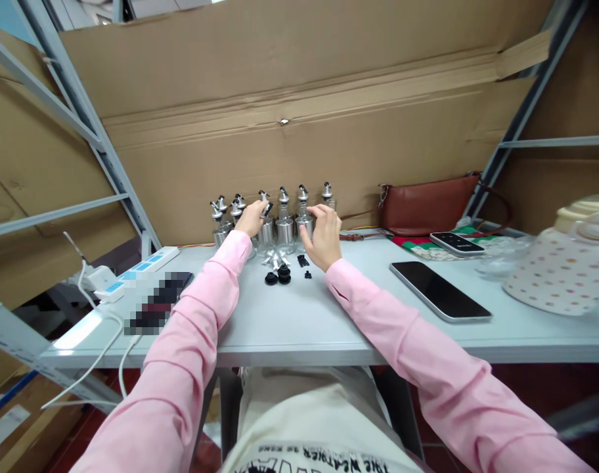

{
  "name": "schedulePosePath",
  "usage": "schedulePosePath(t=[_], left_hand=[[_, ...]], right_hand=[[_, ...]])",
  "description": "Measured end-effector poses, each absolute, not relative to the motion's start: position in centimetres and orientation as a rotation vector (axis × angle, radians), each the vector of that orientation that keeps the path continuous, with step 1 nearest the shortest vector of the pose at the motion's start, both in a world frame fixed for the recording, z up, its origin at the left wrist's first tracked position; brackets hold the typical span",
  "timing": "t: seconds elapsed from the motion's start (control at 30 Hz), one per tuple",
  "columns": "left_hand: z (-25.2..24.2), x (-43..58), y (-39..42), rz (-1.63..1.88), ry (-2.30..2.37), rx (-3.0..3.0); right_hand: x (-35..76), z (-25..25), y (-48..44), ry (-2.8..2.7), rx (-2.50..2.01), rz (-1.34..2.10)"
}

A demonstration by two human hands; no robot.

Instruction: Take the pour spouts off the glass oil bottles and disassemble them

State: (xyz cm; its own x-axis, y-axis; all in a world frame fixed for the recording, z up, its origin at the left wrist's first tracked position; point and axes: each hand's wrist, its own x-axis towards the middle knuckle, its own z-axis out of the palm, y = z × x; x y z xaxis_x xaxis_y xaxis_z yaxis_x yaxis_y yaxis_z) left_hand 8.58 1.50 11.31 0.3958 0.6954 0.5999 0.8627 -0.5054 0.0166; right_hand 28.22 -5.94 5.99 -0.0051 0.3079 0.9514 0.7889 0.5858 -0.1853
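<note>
Oil bottles with steel sleeves [284, 231] and metal pour spouts stand in a group at the back of the table. My left hand [251, 219] reaches in among those on the left, its fingers closed on a small black piece [266, 209]. Part of the bottles behind it is hidden. My right hand [324, 238] is raised beside the right-hand bottles, thumb and fingers apart, with nothing visible in it. In front of the bottles lie loose silver spouts [277, 258], black ringed stoppers [283, 274] and small black flaps [303, 261].
A phone [440, 290] lies right of centre. Behind it are a brown bag [427, 205], a second device [457, 244] and a dotted cover [555, 269]. At left sit a power strip [136, 272] and a blurred-out device [159, 305] with a white cable. Cardboard [329, 144] walls the back.
</note>
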Motion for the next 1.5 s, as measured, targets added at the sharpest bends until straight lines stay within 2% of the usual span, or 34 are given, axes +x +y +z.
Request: schedulePosePath(t=[0.3,0.53,0.93,1.5], left_hand=[[10.2,8.2,1.7,-0.942,-1.404,-2.337],[8.8,9.9,-3.6,-1.293,-1.507,-1.958],[7.2,13.0,-8.5,-0.764,-1.568,-2.193],[6.6,13.3,-7.8,-0.696,-1.535,-2.300]], right_hand=[[28.3,5.9,-5.7,-1.597,-0.959,-0.437],[28.4,6.0,-5.8,-1.725,-0.877,-0.400],[28.0,6.2,-6.6,-1.949,-0.709,-0.492],[28.1,5.9,-6.4,-2.047,-0.766,-0.766]])
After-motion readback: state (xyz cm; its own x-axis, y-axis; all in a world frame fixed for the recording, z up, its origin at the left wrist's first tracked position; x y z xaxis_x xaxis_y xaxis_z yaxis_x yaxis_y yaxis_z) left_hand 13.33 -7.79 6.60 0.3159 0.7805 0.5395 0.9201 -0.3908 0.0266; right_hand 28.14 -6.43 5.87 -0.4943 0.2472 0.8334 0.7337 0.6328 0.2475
